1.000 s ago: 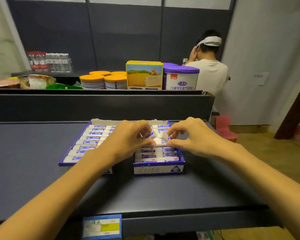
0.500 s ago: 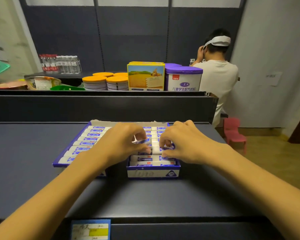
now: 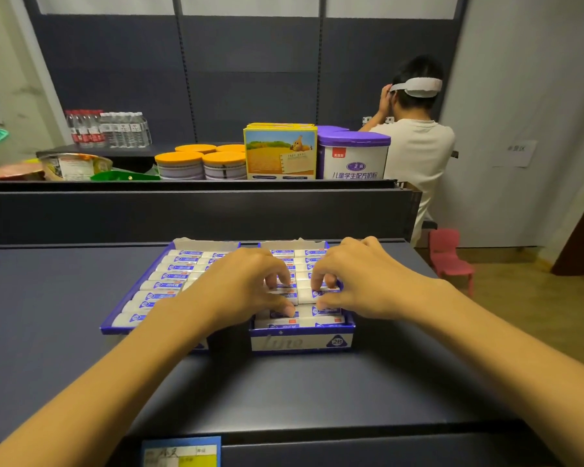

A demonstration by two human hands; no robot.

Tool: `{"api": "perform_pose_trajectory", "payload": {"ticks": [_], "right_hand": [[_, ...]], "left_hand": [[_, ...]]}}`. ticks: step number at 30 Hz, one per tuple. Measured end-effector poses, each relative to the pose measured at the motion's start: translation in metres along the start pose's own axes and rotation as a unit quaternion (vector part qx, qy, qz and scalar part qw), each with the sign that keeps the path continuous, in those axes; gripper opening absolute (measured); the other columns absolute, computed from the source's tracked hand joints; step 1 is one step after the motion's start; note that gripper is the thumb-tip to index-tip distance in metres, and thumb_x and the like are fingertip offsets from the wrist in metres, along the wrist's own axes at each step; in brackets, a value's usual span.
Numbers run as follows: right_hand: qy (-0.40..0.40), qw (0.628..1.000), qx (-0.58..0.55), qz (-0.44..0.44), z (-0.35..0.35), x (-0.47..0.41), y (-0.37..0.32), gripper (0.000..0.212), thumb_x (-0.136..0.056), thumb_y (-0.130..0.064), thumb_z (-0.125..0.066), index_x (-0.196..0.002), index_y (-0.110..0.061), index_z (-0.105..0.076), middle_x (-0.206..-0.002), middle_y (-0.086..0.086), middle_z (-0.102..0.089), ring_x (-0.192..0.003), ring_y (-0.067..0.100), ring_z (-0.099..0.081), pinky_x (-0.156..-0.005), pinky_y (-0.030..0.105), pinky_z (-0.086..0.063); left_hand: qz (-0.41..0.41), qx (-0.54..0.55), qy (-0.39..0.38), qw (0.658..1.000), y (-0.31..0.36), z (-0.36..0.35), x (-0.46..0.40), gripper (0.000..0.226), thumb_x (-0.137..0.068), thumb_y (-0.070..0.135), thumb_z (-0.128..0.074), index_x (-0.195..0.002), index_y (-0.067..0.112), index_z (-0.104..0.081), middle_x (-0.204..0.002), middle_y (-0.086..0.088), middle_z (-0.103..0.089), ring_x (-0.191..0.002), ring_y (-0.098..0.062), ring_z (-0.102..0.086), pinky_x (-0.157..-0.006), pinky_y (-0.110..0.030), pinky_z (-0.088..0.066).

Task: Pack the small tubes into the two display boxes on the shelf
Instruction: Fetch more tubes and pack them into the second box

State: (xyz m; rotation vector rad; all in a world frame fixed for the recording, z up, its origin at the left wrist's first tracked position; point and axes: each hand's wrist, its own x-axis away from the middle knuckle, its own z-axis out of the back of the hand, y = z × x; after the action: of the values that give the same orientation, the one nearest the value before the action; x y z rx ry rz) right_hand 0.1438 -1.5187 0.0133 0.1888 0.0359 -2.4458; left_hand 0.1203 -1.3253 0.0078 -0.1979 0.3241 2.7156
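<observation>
Two blue-and-white display boxes stand side by side on the dark shelf. Rows of small white tubes with blue labels fill the left box, whose right part my left forearm hides. My left hand reaches into the right box and pinches a small tube between thumb and curled fingers, low among the packed rows. Just beside it, my right hand pinches another tube in the same row. Both tubes lie level with their neighbours.
Behind a raised dark divider stand orange-lidded cans, a yellow carton, a purple-lidded can and water bottles. A person stands at the back right near a pink chair. A price label sits on the front edge.
Both hands came down from above the right box and now hold their tubes low among the rows. The fingers have curled further over the tubes.
</observation>
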Motion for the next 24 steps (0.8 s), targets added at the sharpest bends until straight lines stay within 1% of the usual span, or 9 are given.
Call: {"api": "perform_pose_trajectory", "payload": {"ticks": [4, 7, 13, 17, 19, 22, 24], "right_hand": [[0.0, 1.0, -0.007, -0.005, 0.0, 0.001, -0.001, 0.029, -0.085, -0.046, -0.064, -0.111, -0.032, -0.061, -0.121, -0.009, -0.06, -0.114, 0.012, -0.043, -0.088, 0.031, -0.025], [-0.007, 1.0, -0.005, -0.012, 0.0, 0.0, -0.002, 0.031, -0.085, -0.046, -0.064, -0.112, -0.032, -0.061, -0.122, -0.009, -0.059, -0.114, 0.012, -0.044, -0.091, 0.033, -0.028], [-0.015, 1.0, -0.003, -0.014, 0.001, 0.003, -0.002, 0.031, -0.086, -0.045, -0.063, -0.113, -0.03, -0.061, -0.123, -0.007, -0.058, -0.114, 0.013, -0.043, -0.095, 0.034, -0.03], [-0.011, 1.0, -0.001, -0.009, 0.001, 0.004, -0.003, 0.03, -0.088, -0.043, -0.062, -0.115, -0.03, -0.062, -0.124, -0.006, -0.059, -0.116, 0.014, -0.043, -0.096, 0.035, -0.029], [-0.013, 1.0, -0.001, -0.008, 0.001, 0.004, -0.002, 0.031, -0.087, -0.044, -0.062, -0.115, -0.03, -0.062, -0.122, -0.007, -0.059, -0.115, 0.014, -0.043, -0.094, 0.034, -0.03], [-0.003, 1.0, -0.006, -0.002, 0.004, 0.003, -0.003, 0.033, -0.087, -0.045, -0.062, -0.117, -0.031, -0.06, -0.114, -0.007, -0.061, -0.111, 0.014, -0.045, -0.09, 0.034, -0.029], [0.016, 1.0, -0.023, 0.008, 0.01, 0.001, -0.006, 0.032, -0.088, -0.042, -0.061, -0.118, -0.03, -0.06, -0.113, -0.007, -0.062, -0.11, 0.014, -0.047, -0.09, 0.034, -0.03]], "left_hand": [[-0.012, 0.003, -0.005, 1.0, -0.002, 0.003, 0.004, 0.03, -0.079, 0.043, -0.07, -0.102, 0.025, -0.068, -0.101, 0.009, -0.062, -0.077, -0.006, -0.051, -0.058, -0.009, -0.033], [-0.021, 0.0, -0.016, 1.0, -0.002, 0.005, 0.004, 0.025, -0.081, 0.041, -0.069, -0.101, 0.025, -0.07, -0.099, 0.009, -0.065, -0.074, -0.004, -0.051, -0.057, -0.009, -0.034], [-0.021, -0.003, -0.012, 1.0, 0.0, 0.002, 0.002, 0.024, -0.082, 0.039, -0.068, -0.102, 0.026, -0.071, -0.103, 0.008, -0.066, -0.081, -0.006, -0.054, -0.062, -0.008, -0.037], [-0.023, 0.0, -0.005, 1.0, -0.001, 0.001, 0.002, 0.023, -0.082, 0.038, -0.069, -0.101, 0.025, -0.071, -0.102, 0.007, -0.066, -0.081, -0.006, -0.055, -0.062, -0.008, -0.038], [-0.021, -0.002, -0.003, 1.0, -0.001, 0.001, 0.004, 0.025, -0.083, 0.038, -0.068, -0.104, 0.024, -0.07, -0.104, 0.007, -0.067, -0.082, -0.006, -0.055, -0.063, -0.009, -0.039], [-0.013, -0.009, 0.025, 1.0, 0.0, 0.001, 0.007, 0.025, -0.084, 0.039, -0.067, -0.105, 0.025, -0.068, -0.105, 0.008, -0.066, -0.083, -0.004, -0.05, -0.063, -0.008, -0.036], [-0.003, -0.02, 0.054, 0.998, 0.002, 0.004, 0.011, 0.024, -0.086, 0.037, -0.065, -0.106, 0.025, -0.068, -0.106, 0.009, -0.065, -0.083, -0.002, -0.047, -0.065, -0.008, -0.036]]}}
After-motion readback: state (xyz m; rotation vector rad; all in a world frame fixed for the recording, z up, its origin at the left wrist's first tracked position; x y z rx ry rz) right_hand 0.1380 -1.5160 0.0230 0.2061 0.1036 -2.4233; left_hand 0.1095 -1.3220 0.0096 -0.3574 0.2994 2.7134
